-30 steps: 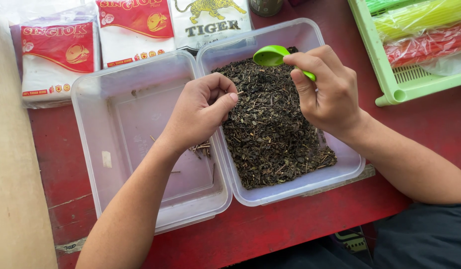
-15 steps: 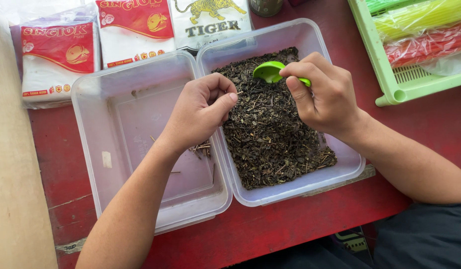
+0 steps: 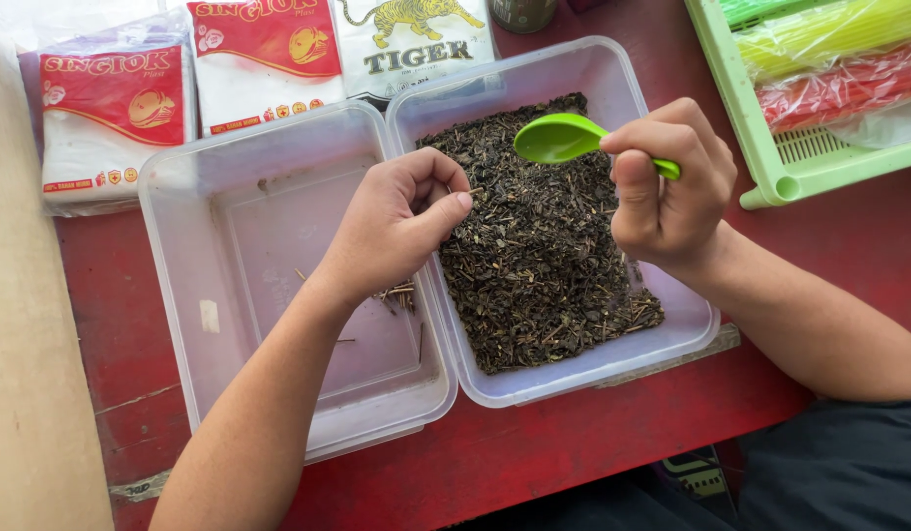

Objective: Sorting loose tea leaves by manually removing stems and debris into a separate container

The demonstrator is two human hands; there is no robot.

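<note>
- Left hand (image 3: 396, 221) hovers over the seam between the two clear tubs, fingers curled inward, thumb and forefinger pinching a thin brown twig at the edge of the tea.
- Furthest left, a red-and-white packet (image 3: 111, 118) lies on the red table (image 3: 534, 452), with a second red-and-white packet (image 3: 264, 64) just beside it and a white packet with a tiger picture (image 3: 411, 44) next along, all three above the tubs.
- Below them sits the left-hand clear plastic tub (image 3: 195, 295), nearly bare inside; a small heap of picked twigs (image 3: 396, 295) lies near its right wall, partly under the left wrist, with a few stray bits scattered on the floor of the tub.
- Touching it on the right is the second clear plastic tub (image 3: 672, 339), filled across most of its floor with dark loose tea leaves (image 3: 539, 265) mixed with pale stems.
- Over the upper part of that tea hangs a bright green plastic spoon (image 3: 559, 138), bowl pointing left and raised clear of the leaves.
- Right hand (image 3: 667, 182) is clenched around the spoon's handle, thumb pressed along it, the handle's end poking out past the knuckles.
- At the far right a pale green plastic basket (image 3: 770, 157) rests on the table, holding green and red bundles wrapped in clear film (image 3: 829, 59).
</note>
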